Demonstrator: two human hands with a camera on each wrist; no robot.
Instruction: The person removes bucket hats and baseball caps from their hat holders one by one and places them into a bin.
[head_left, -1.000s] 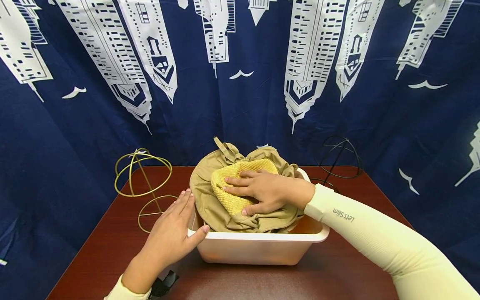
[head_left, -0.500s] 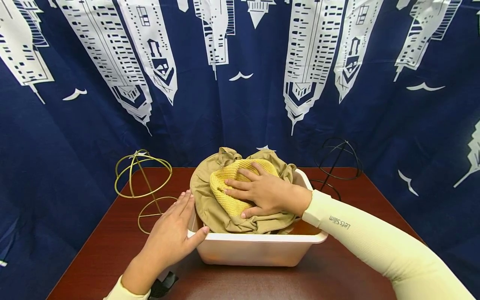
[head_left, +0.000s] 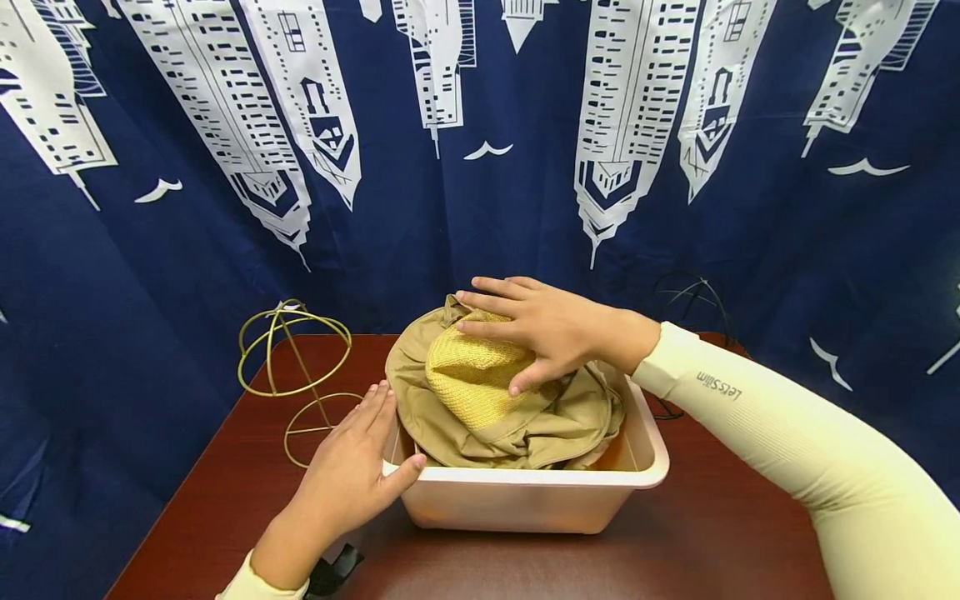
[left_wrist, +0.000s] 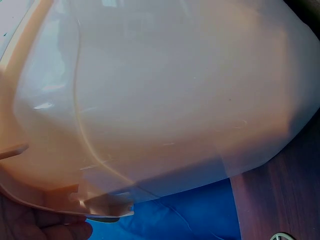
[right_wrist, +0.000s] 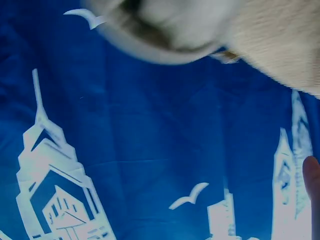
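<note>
A white plastic bin (head_left: 517, 504) stands on the table, filled with soft things. Wide-brimmed khaki cloth, like a sun hat (head_left: 585, 417), spreads inside it near the rim. On top lies a yellow knit hat (head_left: 468, 387), dented and partly covered from view by my right hand (head_left: 555, 325). That hand is over the yellow knit with fingers extended and spread, gripping nothing. My left hand (head_left: 348, 462) rests straight-fingered against the bin's left end, thumb at the front rim. In the left wrist view its fingers (left_wrist: 65, 231) show below the bin's wall (left_wrist: 165, 95).
To the left of the bin stands a gold wire hat stand (head_left: 307, 387). A black wire stand (head_left: 705, 292) is at the back right, mostly behind the right arm. A blue curtain (head_left: 405, 225) with white buildings hangs behind the dark red table (head_left: 187, 525).
My right hand has lifted off the yellow knit hat and moved up and away. The khaki cloth on the right side now lies more inside the bin. My left hand stays put.
</note>
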